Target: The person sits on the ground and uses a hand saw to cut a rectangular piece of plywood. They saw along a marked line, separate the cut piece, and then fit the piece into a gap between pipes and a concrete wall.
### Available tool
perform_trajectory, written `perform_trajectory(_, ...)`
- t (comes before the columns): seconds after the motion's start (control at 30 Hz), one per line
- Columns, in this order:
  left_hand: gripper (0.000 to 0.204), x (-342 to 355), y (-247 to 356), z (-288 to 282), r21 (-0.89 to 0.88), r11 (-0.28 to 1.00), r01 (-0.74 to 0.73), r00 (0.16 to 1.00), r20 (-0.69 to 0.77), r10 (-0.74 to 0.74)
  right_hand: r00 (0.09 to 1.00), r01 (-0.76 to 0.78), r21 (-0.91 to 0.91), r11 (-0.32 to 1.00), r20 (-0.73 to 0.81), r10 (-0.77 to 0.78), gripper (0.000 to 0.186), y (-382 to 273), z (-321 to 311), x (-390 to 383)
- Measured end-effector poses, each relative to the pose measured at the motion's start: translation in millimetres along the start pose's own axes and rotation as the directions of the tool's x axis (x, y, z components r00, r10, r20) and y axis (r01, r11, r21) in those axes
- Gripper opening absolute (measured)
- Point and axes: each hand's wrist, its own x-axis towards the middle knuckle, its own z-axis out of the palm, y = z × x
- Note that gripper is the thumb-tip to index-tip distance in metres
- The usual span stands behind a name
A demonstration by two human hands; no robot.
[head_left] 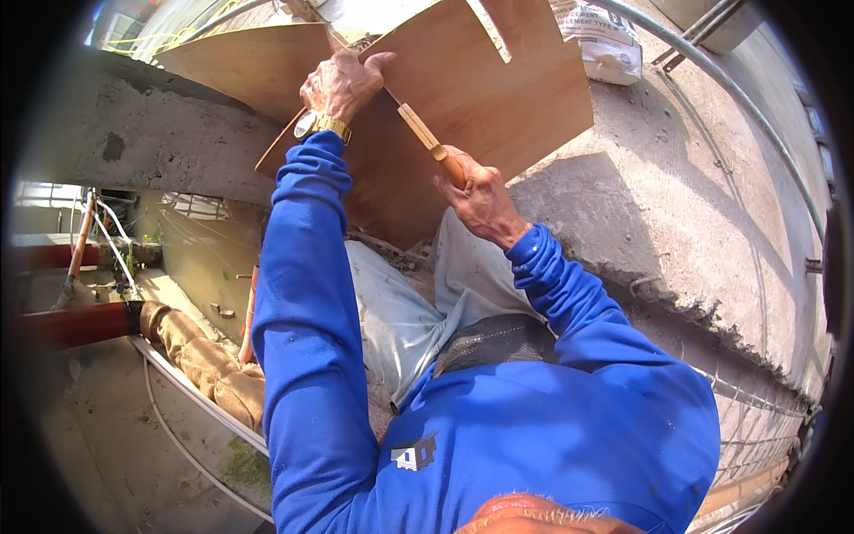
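Note:
My right hand [485, 200] is closed round the wooden handle [422, 132] of a handsaw. Its thin blade [391, 94], seen nearly edge-on, runs up and left towards my other hand, which hides part of it. A thin brown plywood sheet [498, 98] lies tilted in front of me, with a narrow slot open at its far edge. My left hand [345, 84], with a gold watch at the wrist, grips the plywood beside the blade. Its thumb sticks out to the right, and its fingertips are partly hidden. Another plywood part [240, 67] extends left of this hand.
A grey concrete beam [169, 133] runs along the left. Below it are dark red pipes [84, 327], one wrapped in brown cloth [205, 360]. At right lies a rough-edged concrete slab [694, 205]. A cement bag [605, 44] and a curved metal bar [738, 93] are beyond.

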Motion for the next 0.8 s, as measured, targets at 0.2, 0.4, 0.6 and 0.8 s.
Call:
perform_trajectory(0.2, 0.072, 15.9, 3.7, 12.4, 0.118, 0.993, 0.016, 0.998, -0.064, -0.009, 0.95, -0.268, -0.108, 0.957, 0.136, 0.281, 0.043, -37.8, -89.0, -121.0)
perform_trajectory(0.4, 0.068, 2.9, 5.1, 7.0, 0.088, 0.995, -0.045, 0.993, -0.106, 0.054, 0.97, -0.217, -0.105, 0.971, 0.086, 0.226, 0.039, -25.6, -75.7, -93.4)
perform_trajectory(0.6, 0.069, 3.4, 12.2, -2.2, 0.038, 0.999, -0.038, 0.997, -0.07, 0.04, 0.999, -0.035, 0.026, 0.999, -0.039, 0.036, 0.032, 18.8, 2.0, 14.5)
perform_trajectory(0.8, 0.076, 10.3, -3.0, 11.0, 0.088, 0.996, -0.01, 1.0, 0.008, 0.009, 0.969, -0.205, -0.147, 0.968, 0.108, 0.222, 0.042, -33.8, -87.2, -127.8)
